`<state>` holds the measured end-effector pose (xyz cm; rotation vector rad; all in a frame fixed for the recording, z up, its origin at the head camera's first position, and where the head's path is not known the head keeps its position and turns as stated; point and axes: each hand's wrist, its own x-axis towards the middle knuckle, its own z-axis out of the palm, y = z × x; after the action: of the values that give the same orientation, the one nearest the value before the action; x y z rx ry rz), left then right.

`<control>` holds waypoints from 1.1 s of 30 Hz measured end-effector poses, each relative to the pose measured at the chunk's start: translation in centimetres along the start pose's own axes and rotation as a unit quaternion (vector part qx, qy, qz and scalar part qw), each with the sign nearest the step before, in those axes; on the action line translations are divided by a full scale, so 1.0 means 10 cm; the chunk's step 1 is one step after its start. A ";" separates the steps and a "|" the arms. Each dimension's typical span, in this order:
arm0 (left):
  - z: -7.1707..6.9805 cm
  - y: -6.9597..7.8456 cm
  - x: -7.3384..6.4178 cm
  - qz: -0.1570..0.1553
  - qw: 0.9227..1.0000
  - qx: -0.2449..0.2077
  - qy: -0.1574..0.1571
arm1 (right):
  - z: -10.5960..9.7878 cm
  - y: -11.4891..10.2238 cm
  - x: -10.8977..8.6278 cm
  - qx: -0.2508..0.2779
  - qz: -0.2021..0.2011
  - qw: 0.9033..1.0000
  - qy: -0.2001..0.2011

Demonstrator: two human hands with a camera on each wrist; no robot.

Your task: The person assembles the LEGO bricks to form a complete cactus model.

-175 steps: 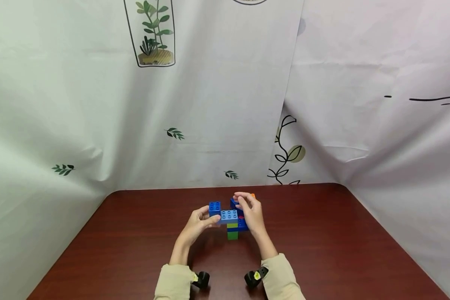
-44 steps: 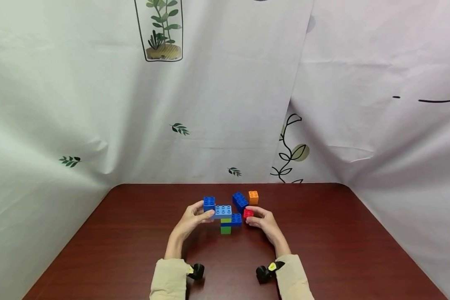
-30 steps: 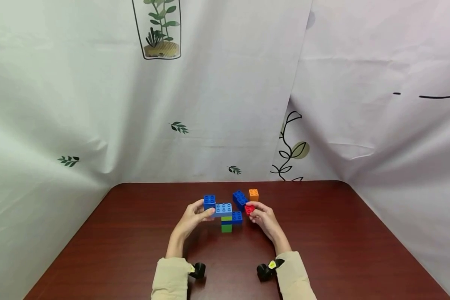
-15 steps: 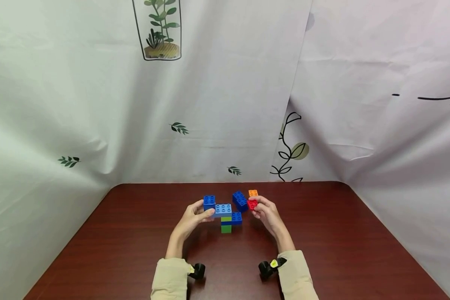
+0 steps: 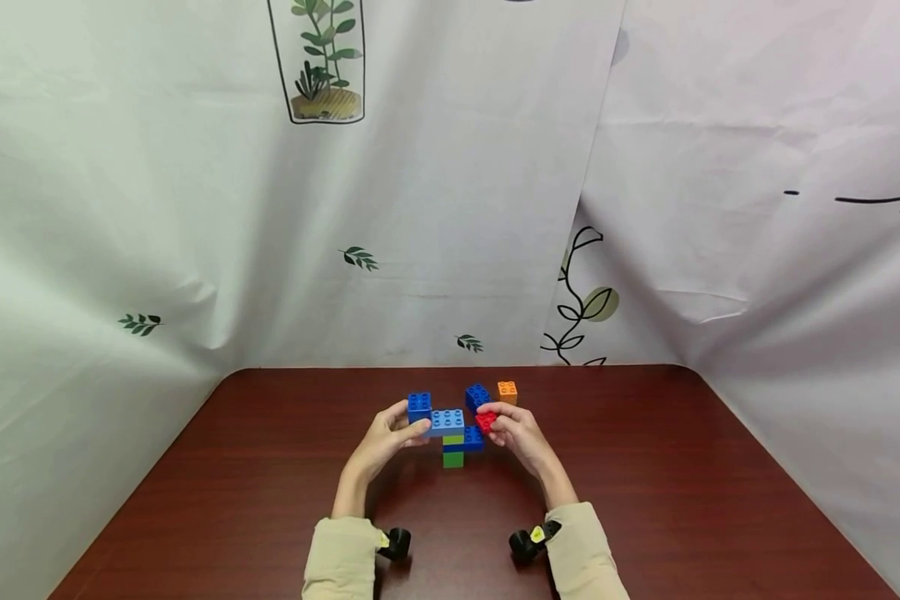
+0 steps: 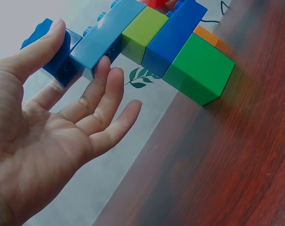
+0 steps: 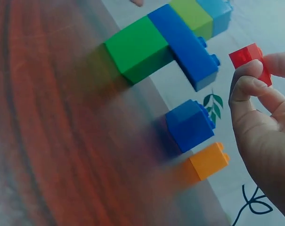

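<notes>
A stack of toy building bricks stands on the table: a green brick (image 6: 201,68) at the bottom, then a long blue brick (image 7: 184,47), a lime brick (image 6: 144,34) and a light blue brick (image 5: 447,420). At its upper left end sits a blue brick (image 5: 419,404), which my left hand (image 5: 378,440) holds, thumb in front and fingers behind and below. Between thumb and fingertips my right hand (image 5: 523,435) pinches a small red brick (image 7: 248,56). It is raised off the table, just above and right of the lower blue brick, apart from it in the right wrist view.
Behind the red brick lies a loose blue brick (image 5: 477,396), with an orange brick (image 5: 507,392) to its right. A printed cloth (image 5: 450,208) hangs behind the far edge of the dark red table (image 5: 682,483). Both wrists carry black cameras (image 5: 525,545).
Earlier my right hand was reaching over the back blue brick. It then took the red brick, lifted it toward the orange one, and has now moved left toward the stack. My left hand keeps its hold.
</notes>
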<state>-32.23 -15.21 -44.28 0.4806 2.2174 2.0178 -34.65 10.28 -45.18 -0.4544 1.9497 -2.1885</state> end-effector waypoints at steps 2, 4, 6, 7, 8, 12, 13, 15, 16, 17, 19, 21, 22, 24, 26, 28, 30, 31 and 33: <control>0.01 0.00 0.01 -0.004 1.000 -0.001 0.001 | 0.01 0.01 0.00 -0.012 0.000 1.000 -0.007; 0.01 -0.01 0.01 -0.005 1.000 -0.003 0.000 | 0.01 0.02 0.00 -0.019 -0.002 1.000 -0.010; 0.01 -0.01 0.00 -0.003 1.000 -0.001 -0.002 | 0.01 0.04 0.00 -0.025 -0.006 1.000 -0.013; 0.01 -0.01 0.00 -0.001 1.000 0.001 -0.003 | 0.00 0.04 0.00 -0.028 -0.007 0.999 -0.015; 0.01 -0.02 0.00 -0.001 1.000 0.002 -0.003 | 0.00 0.05 -0.01 -0.031 -0.006 0.999 -0.018; 0.01 -0.02 0.00 0.003 1.000 0.009 -0.002 | -0.03 0.10 -0.01 -0.035 0.002 0.999 -0.036; 0.01 -0.02 0.00 0.004 1.000 0.009 -0.002 | -0.03 0.10 -0.01 -0.033 0.004 0.999 -0.040; 0.00 -0.02 0.00 0.006 1.000 0.011 0.000 | -0.04 0.11 -0.01 -0.030 0.007 0.999 -0.045; 0.00 -0.02 -0.01 0.008 1.000 0.012 -0.001 | -0.04 0.12 -0.01 -0.030 0.008 0.998 -0.046; -0.01 -0.02 -0.01 0.009 1.000 0.013 -0.002 | -0.04 0.11 -0.01 -0.029 0.010 0.998 -0.047; -0.01 -0.01 -0.01 0.010 1.000 0.013 -0.002 | -0.04 0.11 -0.01 -0.033 0.012 0.998 -0.050; 0.00 -0.01 -0.01 0.009 1.000 0.011 -0.002 | -0.04 0.11 0.00 -0.037 0.015 0.998 -0.051; 0.00 -0.01 -0.01 0.007 1.000 0.008 -0.002 | -0.04 0.11 0.00 -0.040 0.016 0.998 -0.051; 0.00 -0.01 -0.01 0.001 1.000 0.007 -0.001 | -0.04 0.10 0.00 -0.048 0.018 0.997 -0.049; 0.00 -0.01 0.00 -0.003 1.000 0.005 0.000 | -0.04 0.11 0.00 -0.057 0.020 0.997 -0.045; 0.00 -0.01 0.00 -0.004 1.000 0.006 0.000 | -0.03 0.11 0.01 -0.068 0.022 0.997 -0.039; 0.00 -0.01 -0.01 -0.004 1.000 0.007 0.000 | -0.03 0.12 0.01 -0.076 0.024 0.996 -0.032; 0.00 -0.01 -0.01 -0.003 1.000 0.009 0.000 | -0.03 0.13 0.01 -0.080 0.025 0.996 -0.028; -0.01 -0.01 -0.01 -0.001 1.000 0.012 0.001 | -0.03 0.14 0.02 -0.088 0.021 0.996 -0.025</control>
<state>-32.15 -15.32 -44.43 0.4775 2.2437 1.9941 -35.00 10.32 -46.60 -0.4830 2.1133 -1.9701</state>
